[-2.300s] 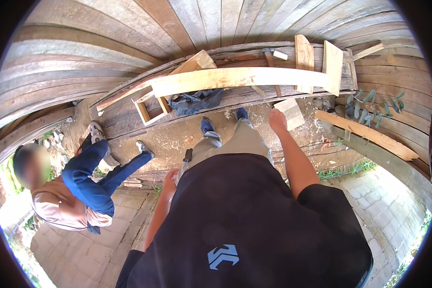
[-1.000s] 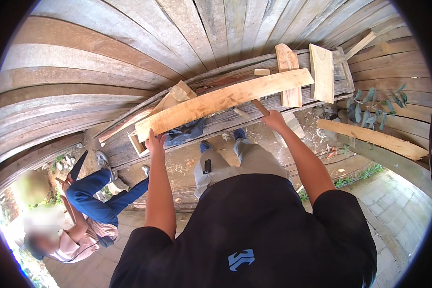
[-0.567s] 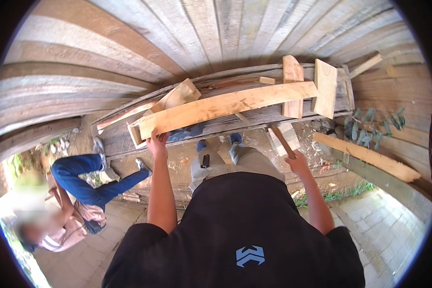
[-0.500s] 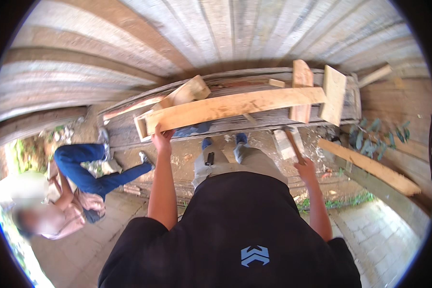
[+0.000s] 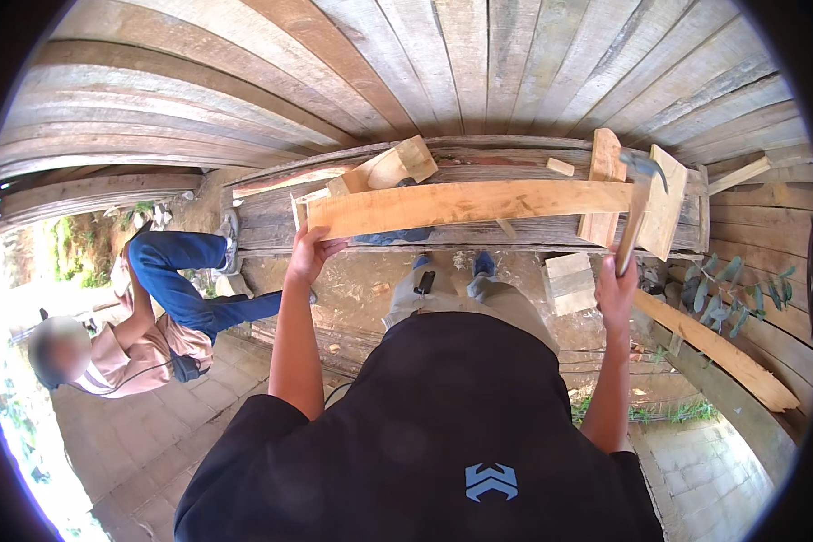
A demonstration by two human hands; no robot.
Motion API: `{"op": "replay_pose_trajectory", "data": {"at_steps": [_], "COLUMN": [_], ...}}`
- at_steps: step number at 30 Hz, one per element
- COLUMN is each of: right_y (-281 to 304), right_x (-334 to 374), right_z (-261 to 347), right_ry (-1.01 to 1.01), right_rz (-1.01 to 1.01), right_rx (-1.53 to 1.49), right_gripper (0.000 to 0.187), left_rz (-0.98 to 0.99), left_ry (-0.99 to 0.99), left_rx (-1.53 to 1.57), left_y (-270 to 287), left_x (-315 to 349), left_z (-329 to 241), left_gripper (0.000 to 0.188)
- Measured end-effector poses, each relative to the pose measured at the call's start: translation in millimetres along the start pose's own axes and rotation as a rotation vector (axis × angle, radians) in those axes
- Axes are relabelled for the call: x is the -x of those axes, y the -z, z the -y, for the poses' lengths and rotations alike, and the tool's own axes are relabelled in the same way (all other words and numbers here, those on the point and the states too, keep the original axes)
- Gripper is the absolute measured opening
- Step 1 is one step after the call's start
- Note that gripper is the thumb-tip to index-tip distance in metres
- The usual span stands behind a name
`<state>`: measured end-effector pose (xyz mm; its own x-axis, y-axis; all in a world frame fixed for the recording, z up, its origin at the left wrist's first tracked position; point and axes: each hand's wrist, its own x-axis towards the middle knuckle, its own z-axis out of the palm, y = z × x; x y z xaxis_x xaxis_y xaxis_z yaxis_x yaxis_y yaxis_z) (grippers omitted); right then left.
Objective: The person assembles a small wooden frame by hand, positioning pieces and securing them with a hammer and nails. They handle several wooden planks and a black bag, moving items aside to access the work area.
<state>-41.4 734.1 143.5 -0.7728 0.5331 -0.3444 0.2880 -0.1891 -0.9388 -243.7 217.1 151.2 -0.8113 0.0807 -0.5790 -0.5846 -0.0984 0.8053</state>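
My left hand grips the left end of a long light board from its near edge. That board spans above a weathered wooden bench, its right end against a short upright-lying plank. In my right hand is a claw hammer, closed around its wooden handle. The hammer's metal head is raised over the bench's right part, near the board's right end and a second short plank. A thin wooden piece stands at the board's left end.
Behind the bench rises a plank wall. A wood block lies on the ground before it. Leafy sprigs and a long plank are at the right. Another person sits at the left.
My right hand has lifted the hammer from low beside the wood block to above the bench's right part. My left hand stays on the board's left end. The whole view has shifted slightly.
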Motion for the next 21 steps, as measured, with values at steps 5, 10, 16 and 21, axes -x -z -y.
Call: {"op": "replay_pose_trajectory", "data": {"at_steps": [5,10,16,21], "right_y": [-52,-115,-169,-186], "right_x": [-5,15,20,25], "right_z": [14,24,11,15], "right_ry": [-0.038,0.179,0.172,0.177], "right_rz": [0.153,0.503,0.844,0.914], "right_rx": [0.163,0.447,0.605,0.609], "right_gripper": [0.018,0.032,0.040,0.040], "left_rz": [-0.025,-0.120,-0.133,-0.195], "left_ry": [-0.016,-0.048,-0.135,-0.133], "left_rx": [-0.173,-0.170,-0.191,-0.183], "left_y": [-20,-41,-35,-35], "left_x": [23,23,29,34], "left_z": [-25,-28,-21,-18], "left_gripper": [0.045,0.044,0.047,0.048]}}
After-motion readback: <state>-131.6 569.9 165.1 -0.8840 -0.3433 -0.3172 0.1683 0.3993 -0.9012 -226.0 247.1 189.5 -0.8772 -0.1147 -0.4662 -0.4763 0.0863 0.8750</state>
